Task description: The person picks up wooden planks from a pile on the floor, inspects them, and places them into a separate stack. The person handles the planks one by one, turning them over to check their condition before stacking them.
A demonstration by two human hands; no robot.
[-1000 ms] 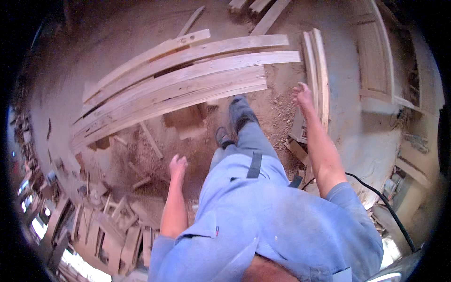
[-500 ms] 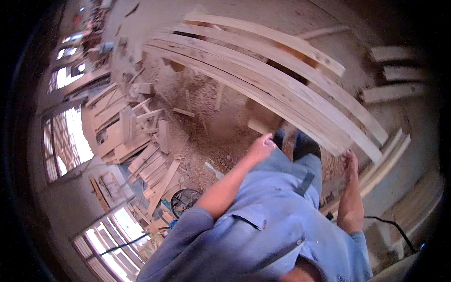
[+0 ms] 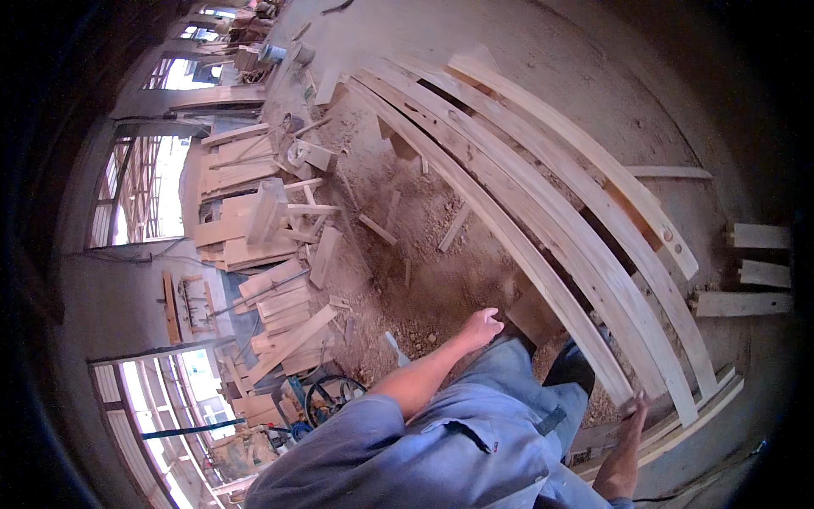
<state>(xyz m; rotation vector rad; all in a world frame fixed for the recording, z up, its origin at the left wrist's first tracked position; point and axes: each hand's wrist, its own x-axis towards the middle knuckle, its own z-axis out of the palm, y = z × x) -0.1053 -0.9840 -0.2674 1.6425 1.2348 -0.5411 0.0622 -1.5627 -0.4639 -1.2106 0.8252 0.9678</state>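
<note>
Several long, pale wooden planks lie side by side in front of me. My right hand (image 3: pixel 632 409) is closed on the near end of the closest plank (image 3: pixel 543 270), thumb by its tip. A dark gap separates this plank from its neighbour (image 3: pixel 577 263) toward the near end. My left hand (image 3: pixel 483 327) is held out over the chip-covered ground, left of the planks and apart from them. Its fingers are curled in, and nothing shows in them.
Crosswise timbers (image 3: pixel 691 428) lie under the planks' near ends. Short beams (image 3: pixel 742 304) sit at the far right. Offcuts (image 3: pixel 280 310) are piled on the left, near a black spoked wheel (image 3: pixel 332 399). Windows line the left wall. Wood chips (image 3: pixel 424 293) cover the ground.
My view has turned, so the planks appear lower and further right. The nearest plank has come apart from its neighbour, with my right hand at its end. My left hand remains off the planks.
</note>
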